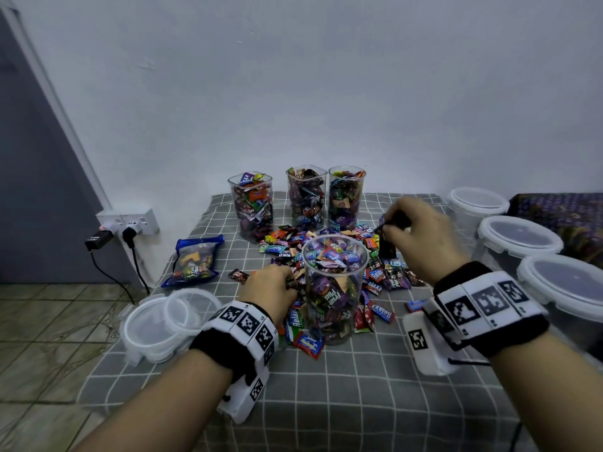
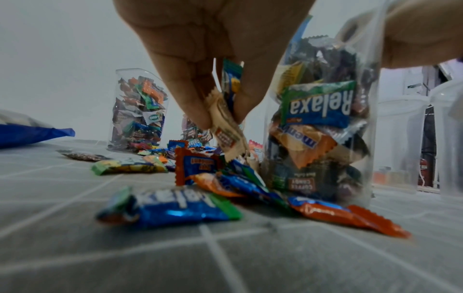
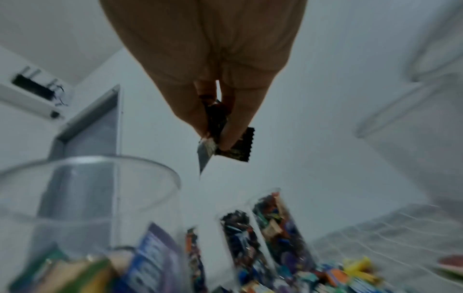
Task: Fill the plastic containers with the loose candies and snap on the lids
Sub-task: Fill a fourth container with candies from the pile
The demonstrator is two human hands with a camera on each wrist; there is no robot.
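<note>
Motion blurred the right hand [image 1: 421, 236], which pinched dark candy wrappers [image 3: 225, 142] at two o'clock above the nearly full clear container [image 1: 332, 285]; the left hand [image 1: 269, 288], at nine o'clock, pinched a beige candy [image 2: 223, 123] among the loose candies [image 1: 375, 278]

You have four clear tall containers [image 1: 333, 288] standing open on the bench [image 1: 359, 386]: one near you and three in a row behind it, all holding candies. At your right stand three wider tubs with lids on [image 1: 518, 238]. At your left lies one stack of loose lids [image 1: 163, 324]; how many are in it cannot be told. One blue candy bag [image 1: 195, 261] lies beside them. The loose candies [image 1: 375, 282] around the near container are too many to count. Two plugs sit in the one wall socket [image 1: 129, 223].
</note>
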